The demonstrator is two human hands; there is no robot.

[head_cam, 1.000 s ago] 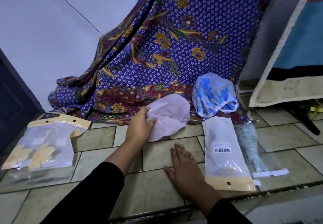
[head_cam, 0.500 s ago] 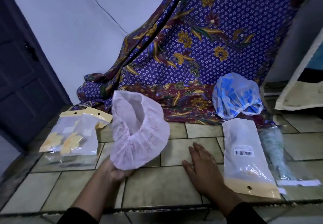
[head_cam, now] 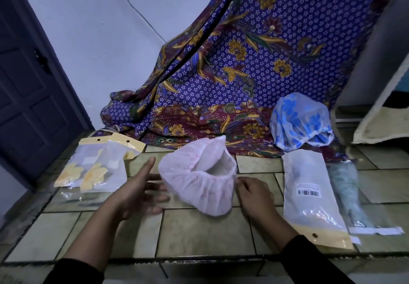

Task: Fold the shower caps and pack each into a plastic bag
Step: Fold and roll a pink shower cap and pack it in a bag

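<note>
Over glossy tiles (head_cam: 199,235), crinkly pink cap (head_cam: 199,186)

Batik cloth (head_cam: 261,66), dark door (head_cam: 26,97)

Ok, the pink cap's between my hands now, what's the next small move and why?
Probably press the pink shower cap flat onto the tiles with your left hand. It stands puffed up with its mouth gaping, the left hand is open beside it, and the right hand seems to pinch its right edge, so flattening comes before any fold.

Pale pink shower cap (head_cam: 199,179), blue-flowered cap (head_cam: 301,119), purple batik cloth (head_cam: 254,62)
</note>
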